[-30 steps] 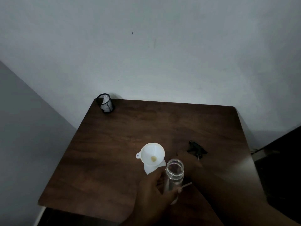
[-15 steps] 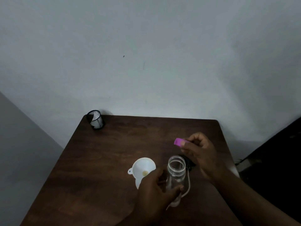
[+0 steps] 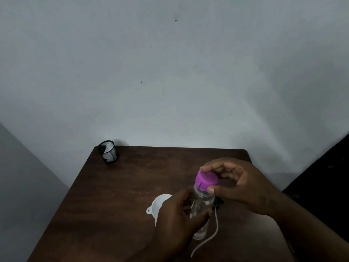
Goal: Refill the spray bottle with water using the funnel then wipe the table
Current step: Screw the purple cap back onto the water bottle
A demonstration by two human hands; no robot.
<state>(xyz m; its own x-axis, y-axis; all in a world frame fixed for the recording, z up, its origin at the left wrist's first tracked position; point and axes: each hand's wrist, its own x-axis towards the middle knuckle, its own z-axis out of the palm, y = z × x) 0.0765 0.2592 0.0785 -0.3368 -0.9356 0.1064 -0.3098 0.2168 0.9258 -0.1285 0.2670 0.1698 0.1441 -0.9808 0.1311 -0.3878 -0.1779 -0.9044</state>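
Near the table's (image 3: 117,195) front edge, left hand (image 3: 177,220) grips the clear bottle (image 3: 201,208) while right hand (image 3: 243,186) pinches its purple cap (image 3: 206,180).

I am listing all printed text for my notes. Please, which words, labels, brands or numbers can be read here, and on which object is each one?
No text can be read in this picture.
Purple cap: plain, no print visible.
Clear bottle: no label visible; partly hidden by the left hand.
White funnel: plain.
Black mesh cup: no text; the white thing inside is too small to tell.
Wall and table: no signs.
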